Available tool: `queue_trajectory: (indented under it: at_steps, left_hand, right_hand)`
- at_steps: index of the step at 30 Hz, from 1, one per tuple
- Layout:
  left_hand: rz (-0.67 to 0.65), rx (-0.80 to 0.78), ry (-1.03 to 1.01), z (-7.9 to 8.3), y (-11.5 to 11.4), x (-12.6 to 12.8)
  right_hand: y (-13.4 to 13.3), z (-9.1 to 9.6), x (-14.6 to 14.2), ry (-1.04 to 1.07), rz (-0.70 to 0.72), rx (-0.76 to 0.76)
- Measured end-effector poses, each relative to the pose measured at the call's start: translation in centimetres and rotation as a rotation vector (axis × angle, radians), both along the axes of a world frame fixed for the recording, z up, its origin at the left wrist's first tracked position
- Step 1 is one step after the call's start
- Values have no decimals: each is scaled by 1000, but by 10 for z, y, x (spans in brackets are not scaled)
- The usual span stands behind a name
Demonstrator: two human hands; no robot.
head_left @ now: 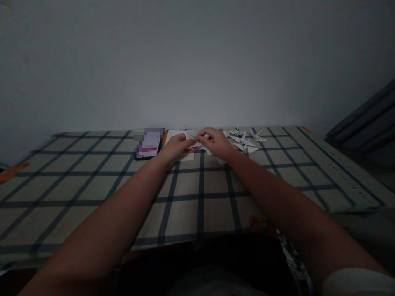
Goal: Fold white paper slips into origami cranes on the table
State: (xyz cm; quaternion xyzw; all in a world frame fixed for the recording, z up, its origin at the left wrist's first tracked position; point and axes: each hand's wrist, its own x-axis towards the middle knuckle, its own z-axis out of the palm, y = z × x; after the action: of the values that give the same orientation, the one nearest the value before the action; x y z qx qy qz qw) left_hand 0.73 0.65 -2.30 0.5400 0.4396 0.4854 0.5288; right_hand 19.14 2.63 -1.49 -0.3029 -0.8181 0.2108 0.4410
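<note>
My left hand (176,147) and my right hand (216,142) meet over a small piece of folded white paper (197,144) near the far edge of a checked cloth (200,193). Both hands pinch the paper between fingers and thumb, the left from the left side, the right from above and the right. A flat white sheet (173,135) lies under and behind the hands. Several finished white paper cranes (245,142) sit just to the right of my right hand.
A phone (148,144) with a lit screen lies on the cloth left of my left hand. A pale wall rises right behind the surface. Something dark and slanted (364,123) stands at the far right. An orange patch (12,170) shows at the left edge.
</note>
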Motion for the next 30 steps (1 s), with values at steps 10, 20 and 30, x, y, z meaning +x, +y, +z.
queue_trajectory:
  at_steps: [10,20,30]
  left_hand:
    - [21,-59,-163,-2,3,4]
    - [-63,-194,-86,2,-5,11]
    - [-87,-174,-148,-3,-3,11]
  right_hand:
    - [7,-9,2,-239,12,286]
    - [10,-8,1,-341,-8,204]
    - [5,-4,1,-382,-19,203]
